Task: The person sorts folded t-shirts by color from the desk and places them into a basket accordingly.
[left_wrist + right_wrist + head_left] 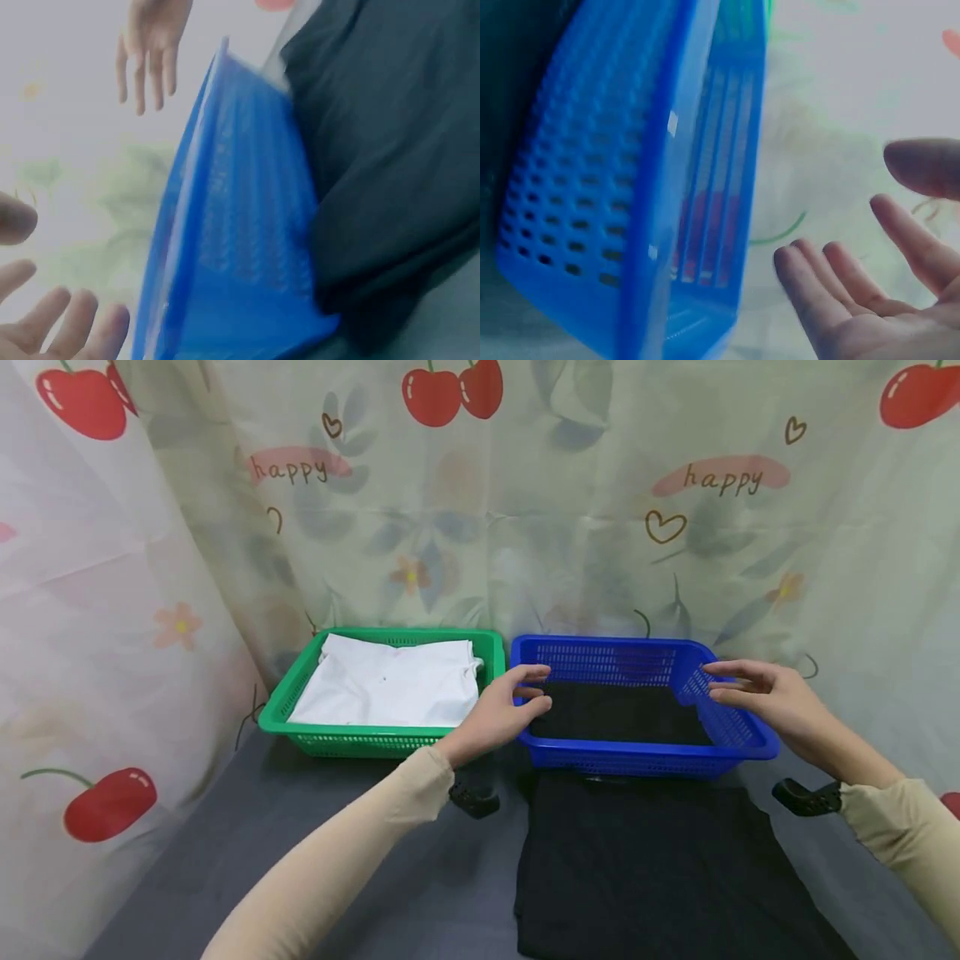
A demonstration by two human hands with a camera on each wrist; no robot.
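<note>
A blue plastic basket point(645, 752) with perforated sides stands on the grey table, and folded black cloth point(615, 714) lies inside it. My left hand point(498, 706) is over the basket's left end, fingers and thumb apart with nothing between them. At the opposite end, my right hand point(776, 697) hovers beside the right rim, its fingers loosely bent and holding nothing. In the right wrist view the right fingers point(832, 292) are spread, apart from the basket wall point(577, 187). A black garment point(660, 868) lies flat in front of the blue basket.
A green basket point(360, 739) holding folded white cloth point(390, 681) stands left of the blue one. Behind both hangs a patterned curtain point(450, 560), with another curtain side point(112, 635) at the left. Black wrist-worn devices point(474, 799) hang under both wrists.
</note>
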